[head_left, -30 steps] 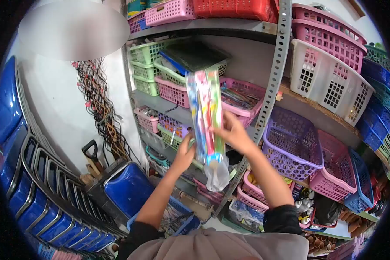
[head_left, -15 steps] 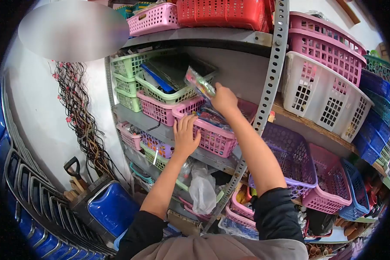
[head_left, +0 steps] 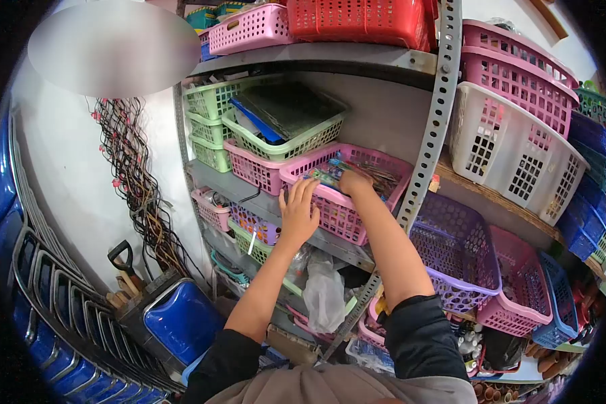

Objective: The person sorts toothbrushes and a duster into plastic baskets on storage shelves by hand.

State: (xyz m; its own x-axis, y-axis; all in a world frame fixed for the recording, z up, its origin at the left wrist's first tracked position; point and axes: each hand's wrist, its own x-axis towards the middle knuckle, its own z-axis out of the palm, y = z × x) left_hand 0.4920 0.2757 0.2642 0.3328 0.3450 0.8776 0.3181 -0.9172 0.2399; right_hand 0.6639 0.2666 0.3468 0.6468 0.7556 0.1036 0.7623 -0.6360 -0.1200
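Observation:
A pink plastic basket point(head_left: 343, 219) sits on the metal shelf, holding a jumble of thin, colourful items. Against its front left corner rests my left hand point(head_left: 299, 214), fingers spread and touching the rim and wall. My right hand point(head_left: 355, 182) reaches over the front rim into the basket, its fingers bent down and partly hidden. A clear plastic packet with colourful contents point(head_left: 326, 177) lies low in the basket at the fingers of that hand, which appear closed on its end.
Behind stands a light green basket point(head_left: 293, 145) with a dark flat item point(head_left: 289, 111) on top. A perforated metal post point(head_left: 432, 128) rises at the right. Below hangs a white plastic bag point(head_left: 325, 296). Stacked blue chairs point(head_left: 60, 323) line the left.
My right hand has lowered the packet from above the basket down into it. My left hand stays at the basket's front corner. The view has shifted slightly.

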